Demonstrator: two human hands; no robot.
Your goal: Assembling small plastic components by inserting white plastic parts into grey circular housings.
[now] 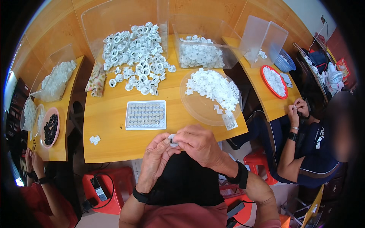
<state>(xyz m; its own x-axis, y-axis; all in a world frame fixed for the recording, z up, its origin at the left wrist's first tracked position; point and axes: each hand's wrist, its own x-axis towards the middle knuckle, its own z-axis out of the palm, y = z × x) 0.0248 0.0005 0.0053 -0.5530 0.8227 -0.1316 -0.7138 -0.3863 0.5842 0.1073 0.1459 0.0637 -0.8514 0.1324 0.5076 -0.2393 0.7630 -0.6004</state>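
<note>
Just past the table's near edge, a small white round plastic part point(173, 140) with a dark slot is held between both hands. My left hand point(156, 152) pinches its left side between thumb and fingers. From the right, my right hand point(199, 146) closes its fingertips on the part's other edge and hides some of it; whether they also grip a smaller piece I cannot tell. Beyond the hands lies a white tray point(146, 128) with rows of small grey discs. Similar round white parts point(142, 76) are heaped farther back, spilling from a clear bin.
A round clear tray point(197, 114) holds small white plastic pieces point(215, 89). Another clear bin point(232, 57) stands behind it. A folded cloth point(96, 80) and a few white pieces point(95, 140) lie at left. Co-workers' hands point(298, 108) are busy at side tables. Red stools point(110, 186) stand below.
</note>
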